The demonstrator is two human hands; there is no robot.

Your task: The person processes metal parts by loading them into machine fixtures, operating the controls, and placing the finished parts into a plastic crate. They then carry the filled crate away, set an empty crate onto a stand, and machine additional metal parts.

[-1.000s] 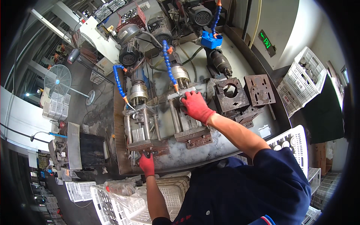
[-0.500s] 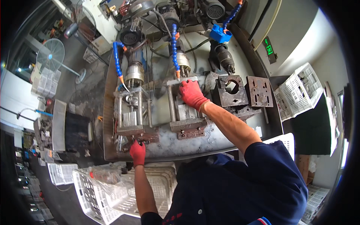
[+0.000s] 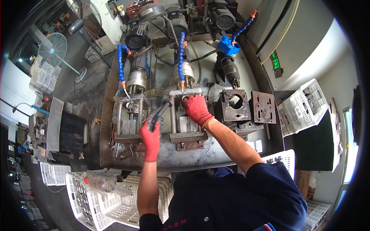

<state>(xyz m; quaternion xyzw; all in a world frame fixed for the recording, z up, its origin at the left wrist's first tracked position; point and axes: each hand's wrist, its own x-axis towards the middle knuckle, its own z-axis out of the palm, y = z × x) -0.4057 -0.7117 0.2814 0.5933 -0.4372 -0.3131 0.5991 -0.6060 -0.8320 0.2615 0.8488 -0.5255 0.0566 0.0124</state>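
My left hand (image 3: 150, 140), in a red glove, is closed round a dark, elongated hand tool (image 3: 157, 115). The tool is slightly blurred, and its tip slants up toward the middle machine fixture (image 3: 189, 135). At that fixture, my right hand (image 3: 195, 107), also red-gloved, is curled just below the light metal crossplate (image 3: 185, 92); its fingers hide whatever they grip. A blue segmented coolant hose (image 3: 181, 57) with an orange nozzle ends above the crossplate. Behind it sits a round spindle head (image 3: 187, 71).
To the left is a similar fixture (image 3: 129, 135) with its own blue hose (image 3: 120, 65). On the right stand a steel block with a round hole (image 3: 235, 109) and a slotted plate (image 3: 263, 107). White plastic baskets (image 3: 115, 208) lie below the metal tray's front edge (image 3: 185, 168).
My left hand has risen from the left fixture's base and moved toward the middle fixture, the dark tool now plainly in it. My right hand stays at the middle fixture; the view has shifted slightly.
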